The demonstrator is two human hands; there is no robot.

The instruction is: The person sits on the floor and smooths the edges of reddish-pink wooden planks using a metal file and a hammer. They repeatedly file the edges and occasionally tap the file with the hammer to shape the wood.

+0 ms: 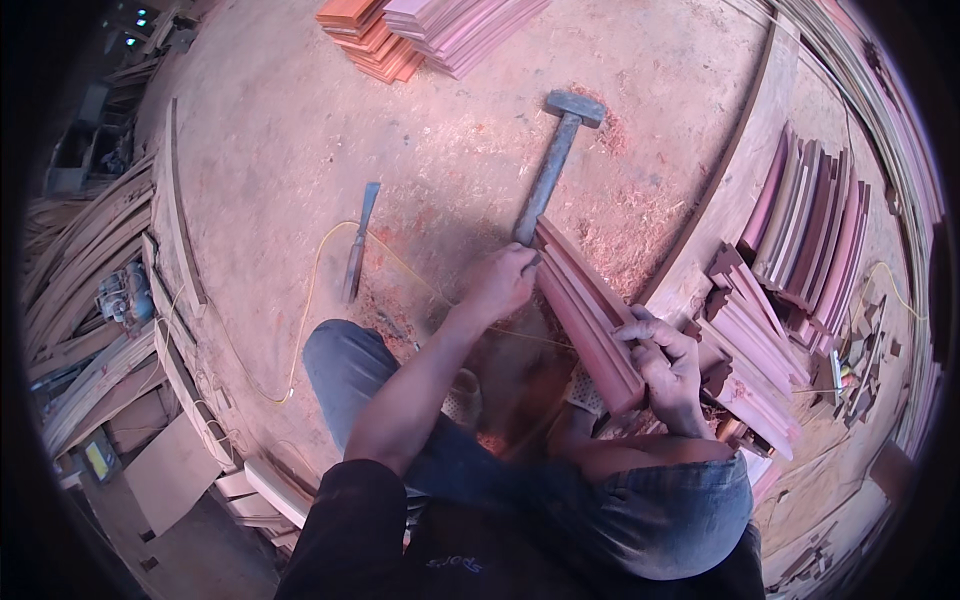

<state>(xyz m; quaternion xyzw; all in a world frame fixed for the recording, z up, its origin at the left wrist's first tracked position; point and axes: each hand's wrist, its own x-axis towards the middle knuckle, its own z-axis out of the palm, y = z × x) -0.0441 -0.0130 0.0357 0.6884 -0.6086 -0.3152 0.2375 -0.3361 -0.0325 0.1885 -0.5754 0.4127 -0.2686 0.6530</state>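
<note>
Right of centre, the reddish grooved wooden moulding (590, 322) could twist if the gripping right hand (667, 368) slackens; what the curled left hand (497, 287) holds is unclear.

A woodworking shop (hammer (556, 157), chisel (359, 245), stacked boards (462, 32), shavings (640, 215)).

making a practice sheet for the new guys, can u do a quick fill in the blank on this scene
1. The person's ____ hand holds the grooved wooden molding near its end closest to the body.
2. The chisel lies to the ____ of the hammer.
3. Beside the pink board stack is another stack, coloured ____.

Missing words: right; left; orange
</note>
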